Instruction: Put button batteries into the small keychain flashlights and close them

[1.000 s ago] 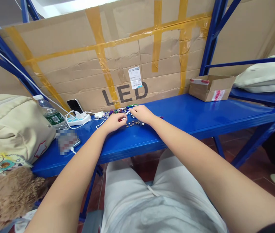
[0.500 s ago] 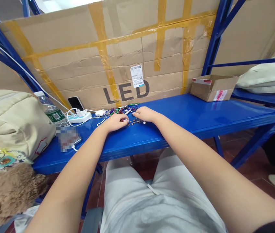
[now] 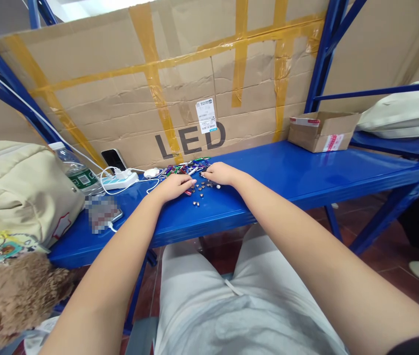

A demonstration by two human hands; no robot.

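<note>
On the blue tabletop [image 3: 224, 202] lies a heap of small shiny coloured pieces [image 3: 182, 169] in red, green, purple and silver. Several little copper-coloured round pieces [image 3: 202, 184] are scattered between my hands, and a few more copper pieces [image 3: 195, 203] lie closer to me. My left hand [image 3: 174, 187] rests at the left of these, fingers stretched out to the right, with a small red piece [image 3: 188, 193] showing just below the fingers. At the right edge of the heap, my right hand [image 3: 222, 173] has its fingers bent down and together; what they hold is hidden. A tiny white piece [image 3: 218, 187] sits beneath that hand.
A white power strip [image 3: 121, 180] with plugs and cables, a phone [image 3: 114, 159], a water bottle [image 3: 80, 170] and a blurred device [image 3: 103, 213] stand at left, beside a cream bag [image 3: 20, 187]. Behind is a large cardboard sheet [image 3: 106, 98]; a small box [image 3: 322, 132] is at right.
My left hand's fingers have straightened from a curl, and the red piece now shows lower. A few copper pieces now lie nearer to me. The right hand has barely moved.
</note>
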